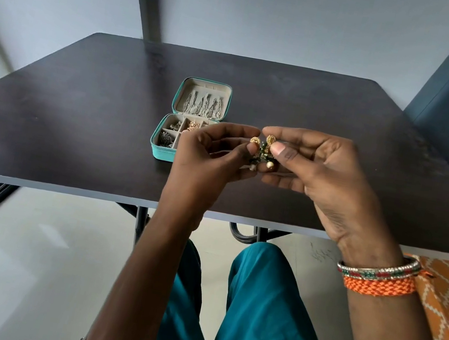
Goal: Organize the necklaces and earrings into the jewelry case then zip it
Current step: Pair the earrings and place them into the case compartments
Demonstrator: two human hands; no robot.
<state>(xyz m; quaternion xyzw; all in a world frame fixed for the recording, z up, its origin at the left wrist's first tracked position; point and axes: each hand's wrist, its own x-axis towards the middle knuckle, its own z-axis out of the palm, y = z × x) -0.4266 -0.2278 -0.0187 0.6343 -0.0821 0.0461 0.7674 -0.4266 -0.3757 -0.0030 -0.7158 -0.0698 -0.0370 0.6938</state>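
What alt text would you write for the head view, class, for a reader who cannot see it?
Both hands, left hand and right hand, pinch gold and green earrings above a dark table. Behind them lies an open teal jewelry case, necklaces in its lid.

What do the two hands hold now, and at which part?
Both hands pinch a pair of gold and green earrings: the left hand and the right hand each hold one near its round gold top.
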